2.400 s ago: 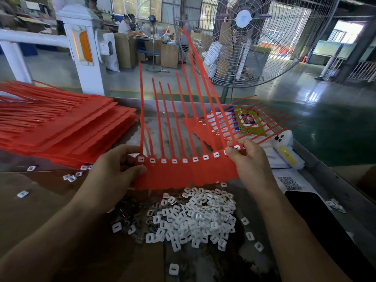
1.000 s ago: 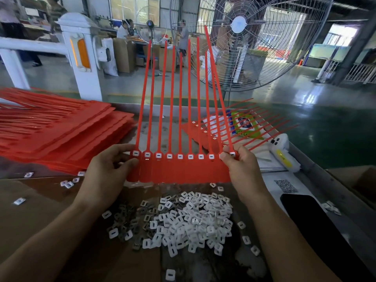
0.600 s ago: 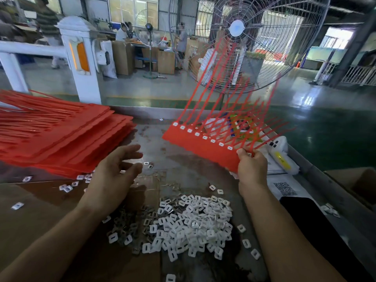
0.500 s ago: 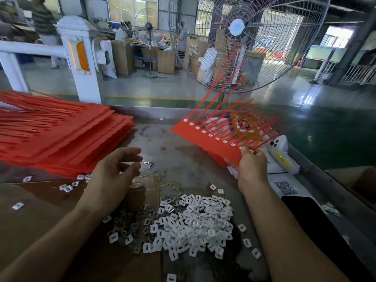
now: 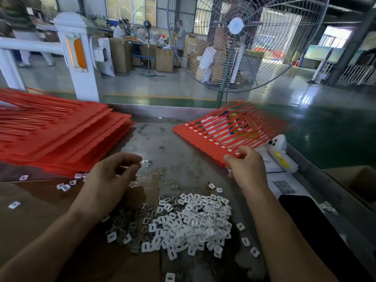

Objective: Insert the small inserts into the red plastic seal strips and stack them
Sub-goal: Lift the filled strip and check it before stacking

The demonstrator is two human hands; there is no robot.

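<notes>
A red seal strip sheet (image 5: pixel 205 139) lies tilted near the worktable's (image 5: pixel 162 143) far right edge, on top of a like sheet over white packets. Its flat band carries a row of about eleven white inserts, and thin tails fan out toward the far right. The right hand (image 5: pixel 247 169) hovers at the sheet's near corner, fingers loosely bent; whether they touch it I cannot tell. The left hand (image 5: pixel 109 180) hangs relaxed, gripping nothing, over the table's middle. One heap of loose white inserts (image 5: pixel 189 222) sits near the front edge. One stack of red sheets (image 5: pixel 61 137) fills the far left.
</notes>
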